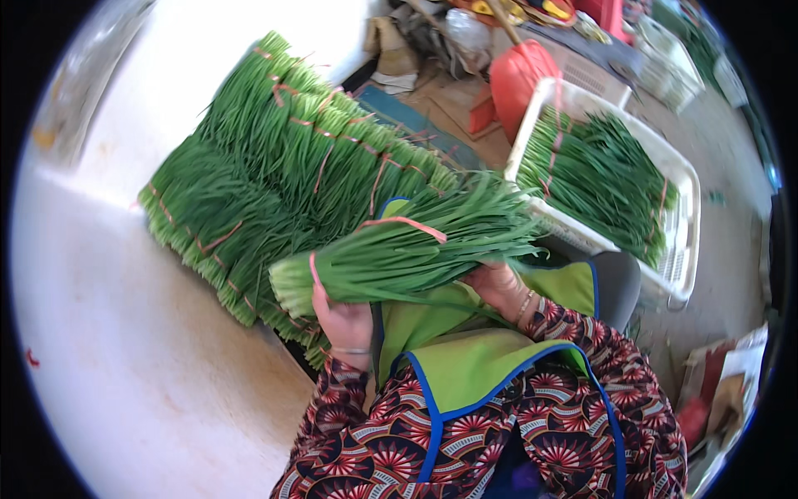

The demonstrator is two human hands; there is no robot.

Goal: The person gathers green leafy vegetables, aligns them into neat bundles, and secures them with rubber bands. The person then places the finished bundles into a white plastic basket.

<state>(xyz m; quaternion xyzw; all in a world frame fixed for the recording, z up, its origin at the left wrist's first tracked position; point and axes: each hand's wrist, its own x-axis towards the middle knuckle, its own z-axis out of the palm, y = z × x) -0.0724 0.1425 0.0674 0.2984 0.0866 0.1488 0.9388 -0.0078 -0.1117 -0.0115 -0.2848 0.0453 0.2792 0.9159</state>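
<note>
A thick bundle of green chives (399, 262) lies across both my hands above my lap. Its pale cut ends point left and its leafy tips spread to the right. My left hand (343, 321) grips the bundle near the pale ends, beside a pink tie (313, 268). Under the leafy part, my right hand (495, 287) supports the bundle, its fingers partly hidden by leaves. A pink ribbon (405, 223) lies over the middle of the bundle. Just beyond it rises a large stack of tied chive bundles (280, 162).
On the right stands a white plastic crate (689, 206) with chives (598, 181) inside. Behind it are a red plastic bag (523, 68) and flattened cardboard (458, 103). A green apron (486, 368) with blue edging covers my lap. A box (717, 387) sits at the lower right.
</note>
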